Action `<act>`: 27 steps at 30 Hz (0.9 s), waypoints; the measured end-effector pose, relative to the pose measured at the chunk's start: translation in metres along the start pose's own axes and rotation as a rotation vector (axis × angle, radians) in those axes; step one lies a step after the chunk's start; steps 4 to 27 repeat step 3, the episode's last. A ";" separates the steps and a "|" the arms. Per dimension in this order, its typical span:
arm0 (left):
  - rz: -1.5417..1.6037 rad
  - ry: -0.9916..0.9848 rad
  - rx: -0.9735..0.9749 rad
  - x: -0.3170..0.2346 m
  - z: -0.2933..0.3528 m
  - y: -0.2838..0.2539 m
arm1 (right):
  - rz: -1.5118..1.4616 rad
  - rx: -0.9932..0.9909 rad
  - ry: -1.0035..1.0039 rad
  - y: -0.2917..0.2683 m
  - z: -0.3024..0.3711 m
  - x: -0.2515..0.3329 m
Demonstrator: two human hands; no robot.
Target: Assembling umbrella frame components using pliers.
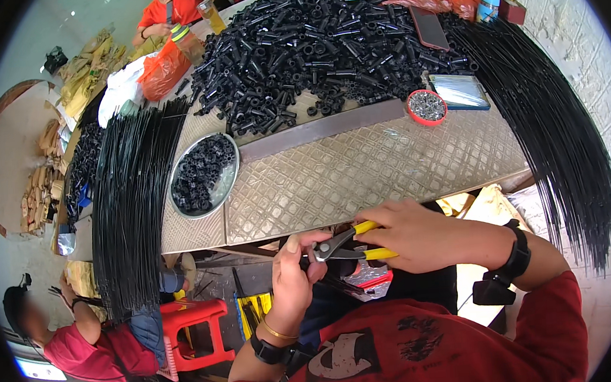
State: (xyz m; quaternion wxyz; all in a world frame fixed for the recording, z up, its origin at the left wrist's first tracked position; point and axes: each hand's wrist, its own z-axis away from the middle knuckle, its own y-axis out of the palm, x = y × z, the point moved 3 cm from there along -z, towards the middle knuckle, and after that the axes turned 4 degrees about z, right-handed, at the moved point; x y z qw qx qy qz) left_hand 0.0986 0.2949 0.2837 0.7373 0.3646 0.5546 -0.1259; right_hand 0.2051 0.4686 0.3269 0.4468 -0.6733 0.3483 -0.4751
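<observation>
Just off the table's near edge, my right hand [417, 236] is wrapped round a pair of pliers [335, 249] with yellow handles and dark metal jaws. The handles are spread apart, and the jaws point left toward my left hand [292, 274]. My left fingers are pinched around a small black part [304, 262], mostly hidden by them, right at the jaws' tip. From this angle I cannot tell whether the jaws grip it.
A big heap of black tubular parts [308, 40] lies behind a metal bar [322, 130]. Nearby are a bowl [235, 169] of black rings, a red dish [444, 112] of small metal bits and long black rods [131, 205], [552, 135] over both sides. Other people sit left and far.
</observation>
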 end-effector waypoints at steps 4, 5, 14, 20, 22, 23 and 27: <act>-0.090 0.007 0.060 0.001 -0.001 -0.004 | 0.018 0.333 0.092 -0.014 -0.005 0.001; -0.090 0.007 0.060 0.001 -0.001 -0.004 | 0.018 0.333 0.092 -0.014 -0.005 0.001; -0.090 0.007 0.060 0.001 -0.001 -0.004 | 0.018 0.333 0.092 -0.014 -0.005 0.001; -0.090 0.007 0.060 0.001 -0.001 -0.004 | 0.018 0.333 0.092 -0.014 -0.005 0.001; -0.090 0.007 0.060 0.001 -0.001 -0.004 | 0.018 0.333 0.092 -0.014 -0.005 0.001; -0.090 0.007 0.060 0.001 -0.001 -0.004 | 0.018 0.333 0.092 -0.014 -0.005 0.001; -0.090 0.007 0.060 0.001 -0.001 -0.004 | 0.018 0.333 0.092 -0.014 -0.005 0.001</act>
